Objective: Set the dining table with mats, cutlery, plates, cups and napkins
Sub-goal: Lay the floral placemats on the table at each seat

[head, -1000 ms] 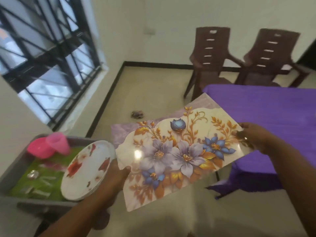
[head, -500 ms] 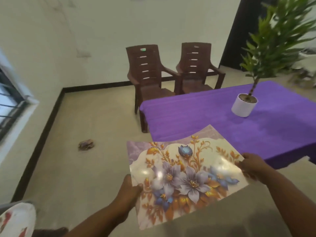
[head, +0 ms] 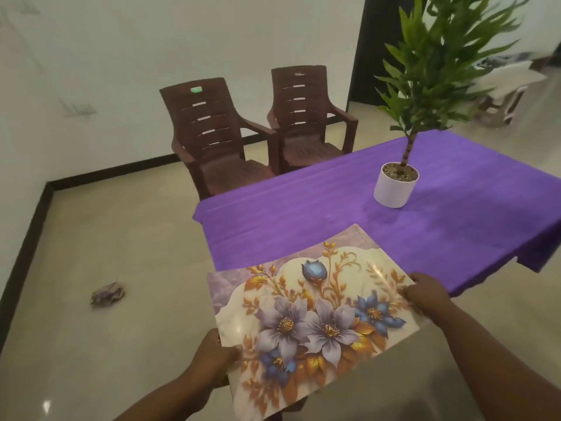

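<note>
Purple and gold blooms cover the glossy floral place mat (head: 312,314) that a person holds out flat in both hands, its far corner reaching over the near edge of the dining table (head: 303,220) while most of it hangs above the pale tiled floor (head: 121,268). The left hand (head: 212,357) grips the mat's near left edge, thumb on top and fingers curled out of sight beneath. The right hand (head: 425,293) clamps the right-hand edge, fingers folded over the printed face. The two hands sit well apart, one at each short end of the mat.

The table wears a violet tablecloth (head: 455,238) that drapes over its sides. On it stands a white pot (head: 394,186) filled with pebbles, from which a tall green leafy plant (head: 440,71) rises past the top of the view. Two dark brown plastic armchairs (head: 212,138) stand side by side at the table's far end, backs near the white wall (head: 151,41). A small crumpled scrap (head: 107,294) lies on the floor to the left, well apart from the table.
</note>
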